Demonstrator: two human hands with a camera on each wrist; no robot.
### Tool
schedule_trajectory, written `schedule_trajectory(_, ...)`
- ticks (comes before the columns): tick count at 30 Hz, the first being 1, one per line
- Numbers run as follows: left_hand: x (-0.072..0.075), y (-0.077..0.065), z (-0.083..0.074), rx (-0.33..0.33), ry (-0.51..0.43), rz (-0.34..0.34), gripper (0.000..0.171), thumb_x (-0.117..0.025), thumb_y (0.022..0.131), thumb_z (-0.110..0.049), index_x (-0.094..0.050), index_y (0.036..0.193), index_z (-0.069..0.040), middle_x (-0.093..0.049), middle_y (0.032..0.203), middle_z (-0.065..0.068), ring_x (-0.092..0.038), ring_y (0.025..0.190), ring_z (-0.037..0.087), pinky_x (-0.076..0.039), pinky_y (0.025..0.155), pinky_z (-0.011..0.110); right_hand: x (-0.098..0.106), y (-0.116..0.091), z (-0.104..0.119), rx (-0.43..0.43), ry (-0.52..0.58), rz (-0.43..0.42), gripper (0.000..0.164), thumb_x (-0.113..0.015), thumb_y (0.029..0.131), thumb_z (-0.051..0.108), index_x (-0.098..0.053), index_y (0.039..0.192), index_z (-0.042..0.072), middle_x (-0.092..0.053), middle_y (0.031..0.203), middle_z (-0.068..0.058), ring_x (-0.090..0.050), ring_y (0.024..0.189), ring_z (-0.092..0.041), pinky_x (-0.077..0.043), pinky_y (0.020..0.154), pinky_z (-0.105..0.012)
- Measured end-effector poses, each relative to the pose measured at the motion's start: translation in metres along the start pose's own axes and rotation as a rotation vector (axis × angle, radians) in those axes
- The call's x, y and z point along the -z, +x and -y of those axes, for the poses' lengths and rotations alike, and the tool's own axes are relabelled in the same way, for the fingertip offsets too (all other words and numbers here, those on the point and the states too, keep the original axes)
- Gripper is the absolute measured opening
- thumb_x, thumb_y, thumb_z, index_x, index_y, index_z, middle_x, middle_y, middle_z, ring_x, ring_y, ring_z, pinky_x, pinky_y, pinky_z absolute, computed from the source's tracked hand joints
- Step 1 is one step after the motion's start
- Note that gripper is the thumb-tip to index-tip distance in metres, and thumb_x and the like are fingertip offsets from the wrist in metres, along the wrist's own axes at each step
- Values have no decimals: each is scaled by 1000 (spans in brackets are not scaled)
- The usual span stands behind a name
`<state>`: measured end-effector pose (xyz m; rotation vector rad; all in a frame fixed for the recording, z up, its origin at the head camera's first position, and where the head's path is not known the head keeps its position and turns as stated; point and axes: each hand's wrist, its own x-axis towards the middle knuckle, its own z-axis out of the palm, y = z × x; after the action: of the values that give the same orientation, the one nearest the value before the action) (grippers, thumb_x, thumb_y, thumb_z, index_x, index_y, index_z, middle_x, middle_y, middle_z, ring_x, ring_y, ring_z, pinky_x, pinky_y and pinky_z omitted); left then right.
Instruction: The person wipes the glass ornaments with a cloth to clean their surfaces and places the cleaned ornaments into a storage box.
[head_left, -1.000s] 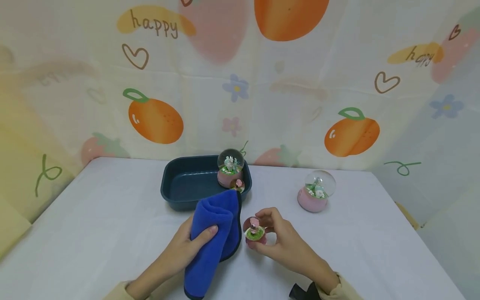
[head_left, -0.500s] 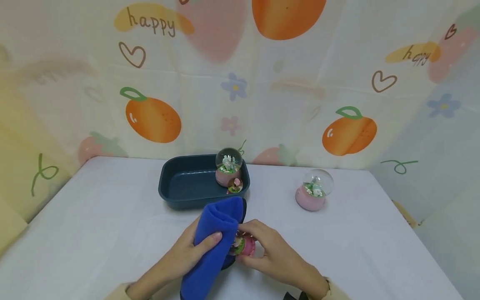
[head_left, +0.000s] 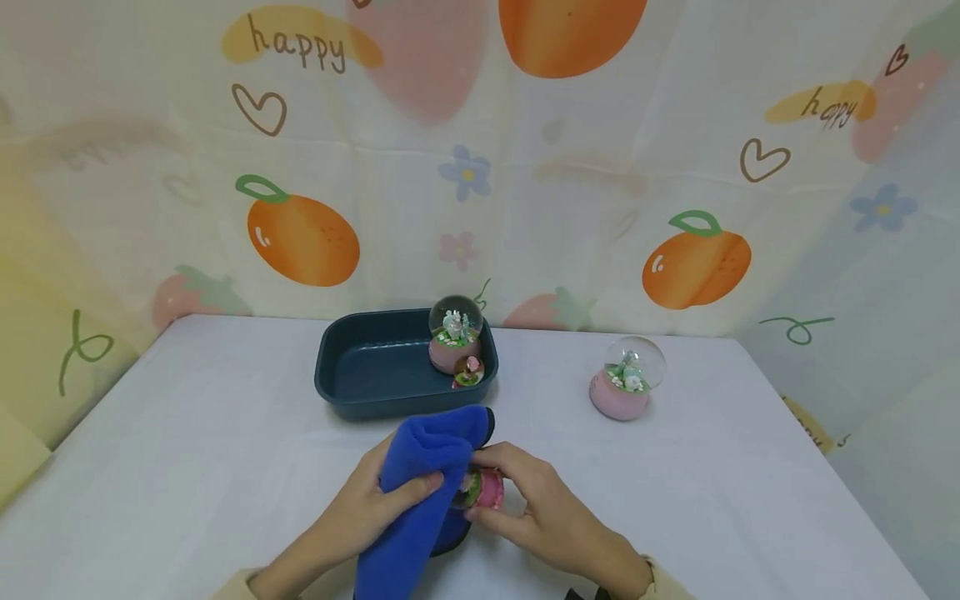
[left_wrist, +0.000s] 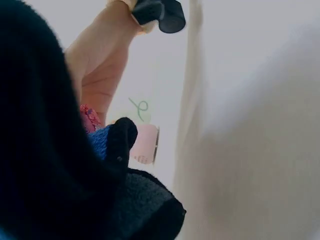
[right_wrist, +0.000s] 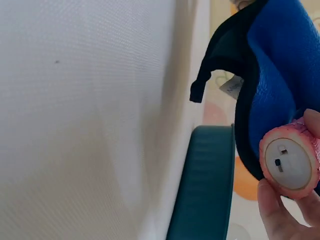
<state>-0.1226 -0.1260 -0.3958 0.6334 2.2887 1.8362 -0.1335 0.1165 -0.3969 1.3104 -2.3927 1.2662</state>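
Note:
My left hand (head_left: 375,500) grips a folded blue cloth (head_left: 427,467) with dark edging, thumb on top. In my right hand (head_left: 543,512), thumb and fingers pinch a small snow globe (head_left: 491,489) by its pink base. The globe lies tilted sideways, its glass end pressed into the cloth and partly hidden by it. In the right wrist view the round white underside of the base (right_wrist: 288,162) faces the camera, with the blue cloth (right_wrist: 280,65) behind it. Dark cloth folds (left_wrist: 65,150) fill the left side of the left wrist view.
Behind the hands stands a dark teal tray (head_left: 360,408), holding a large pink-based snow globe (head_left: 453,354) and a small one (head_left: 469,372) at its right end. Another large snow globe (head_left: 621,396) stands on the white table (head_left: 712,467) to the right. A fruit-print curtain hangs behind.
The small snow globe has been turned from upright onto its side and brought left into the cloth by my right hand. My left hand keeps hold of the cloth, which has dropped slightly.

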Motion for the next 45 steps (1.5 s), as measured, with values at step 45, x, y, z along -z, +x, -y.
schedule_trajectory(45,4,-2,-4,159,-129,118,61,-52,102,-29,-23,151,-9,-41,148,21,-48,130,38,-47,101,56,5,-2,-1,-41,64,-3,38,-70,93,17,-63,130,12,-59,121,-2,-59,108,-11,-54,90,-26)
